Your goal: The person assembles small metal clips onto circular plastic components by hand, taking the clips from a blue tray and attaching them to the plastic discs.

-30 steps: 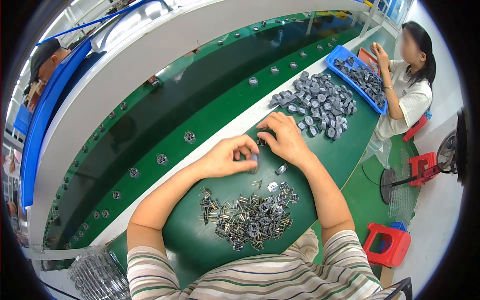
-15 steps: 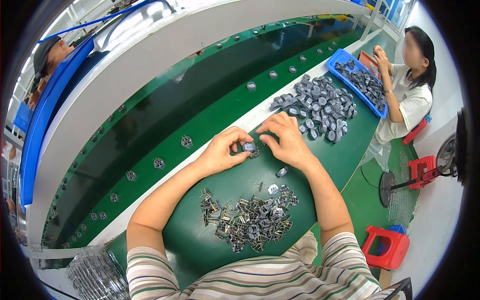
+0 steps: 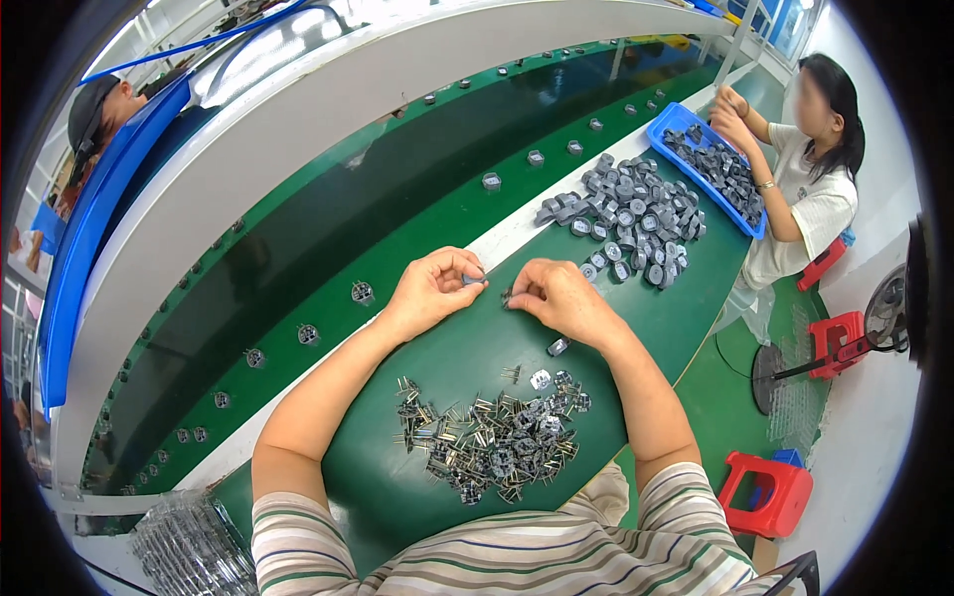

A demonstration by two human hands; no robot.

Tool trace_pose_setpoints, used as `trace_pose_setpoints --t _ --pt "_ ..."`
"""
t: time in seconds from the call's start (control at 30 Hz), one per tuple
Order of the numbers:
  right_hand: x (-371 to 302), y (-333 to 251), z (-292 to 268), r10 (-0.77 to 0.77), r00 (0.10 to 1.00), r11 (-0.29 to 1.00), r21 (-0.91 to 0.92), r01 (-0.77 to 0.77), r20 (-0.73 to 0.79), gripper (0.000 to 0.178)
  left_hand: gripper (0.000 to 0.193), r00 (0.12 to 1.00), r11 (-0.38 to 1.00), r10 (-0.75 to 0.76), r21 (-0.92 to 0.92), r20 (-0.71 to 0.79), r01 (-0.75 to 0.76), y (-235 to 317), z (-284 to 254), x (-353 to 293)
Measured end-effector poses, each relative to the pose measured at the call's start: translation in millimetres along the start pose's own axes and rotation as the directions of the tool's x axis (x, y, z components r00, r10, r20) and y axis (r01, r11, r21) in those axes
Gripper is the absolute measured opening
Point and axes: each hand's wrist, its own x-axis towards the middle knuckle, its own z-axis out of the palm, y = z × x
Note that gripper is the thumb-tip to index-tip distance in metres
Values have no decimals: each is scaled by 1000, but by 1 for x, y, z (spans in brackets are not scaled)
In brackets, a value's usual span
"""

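My left hand (image 3: 434, 293) pinches a small grey plastic housing (image 3: 473, 280) between thumb and fingertips, above the green table. Just to its right, my right hand (image 3: 559, 298) is closed on a small dark part (image 3: 508, 297), mostly covered by the fingers; it looks like a pin insert. A gap separates the two pieces. Beneath my right wrist lies one loose grey housing (image 3: 558, 347). Between my forearms spreads a heap of pin inserts (image 3: 497, 437) with brass-coloured prongs. Beyond my right hand is a pile of grey housings (image 3: 636, 214).
Past the table's white edge runs a green conveyor belt (image 3: 417, 214) carrying spaced-out parts. At the far right a co-worker (image 3: 815, 189) handles something beside a blue tray (image 3: 711, 164) of grey pieces. A red stool (image 3: 770, 497) and a fan (image 3: 884, 308) stand to the right.
My hands have drawn apart slightly, the left one shifting left with the housing. My right fingers, loosely curled before, now pinch the dark part. Parts on the belt have slid a little leftward.
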Motion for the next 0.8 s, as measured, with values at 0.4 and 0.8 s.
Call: trace_pose_setpoints --t 0.4,0.8 --pt "3 11 -14 -162 971 970 -211 123 -177 14 20 980 853 183 483 79 -198 13 5 -4" --pt "13 47 -1 -263 943 947 -242 212 -206 23 38 950 763 90 592 300 -260 22 3 -3"
